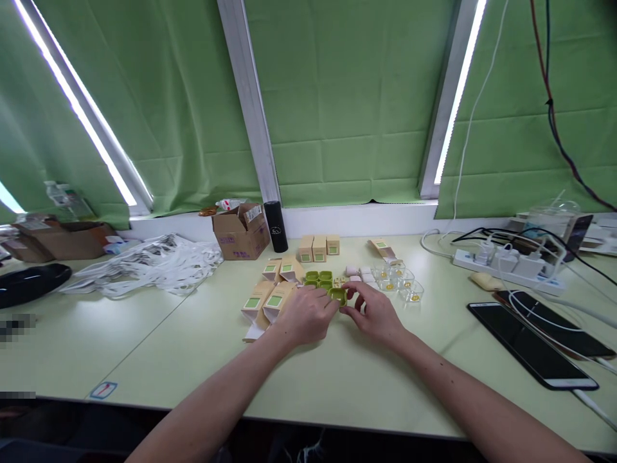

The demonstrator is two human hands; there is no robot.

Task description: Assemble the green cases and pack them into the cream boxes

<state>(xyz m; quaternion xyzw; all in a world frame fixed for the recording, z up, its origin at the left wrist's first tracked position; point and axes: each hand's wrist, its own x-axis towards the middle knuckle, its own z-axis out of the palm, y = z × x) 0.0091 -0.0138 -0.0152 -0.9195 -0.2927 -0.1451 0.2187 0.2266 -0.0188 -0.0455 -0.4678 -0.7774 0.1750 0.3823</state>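
A small green square cup (pixel 339 296) is between my two hands. My right hand (pixel 378 314) pinches its right side with thumb and fingers. My left hand (pixel 311 315) is curled closed at its left edge, its fingertips partly hidden. Just behind stand more green square cups (pixel 319 276) in a cluster, some covered by my left hand. Small tan boxes with green labels (pixel 258 297) lie left of my left hand. Beyond my right hand sit white rounded blocks (pixel 354 271) and clear square cups (pixel 411 290) with yellow marks inside.
Three tan boxes (pixel 319 248) stand at the back beside a black cylinder (pixel 276 226) and an open cardboard box (pixel 240 233). White straps (pixel 149 263) are heaped on the left. To the right lie a phone (pixel 530 344), cables and a power strip (pixel 511 270).
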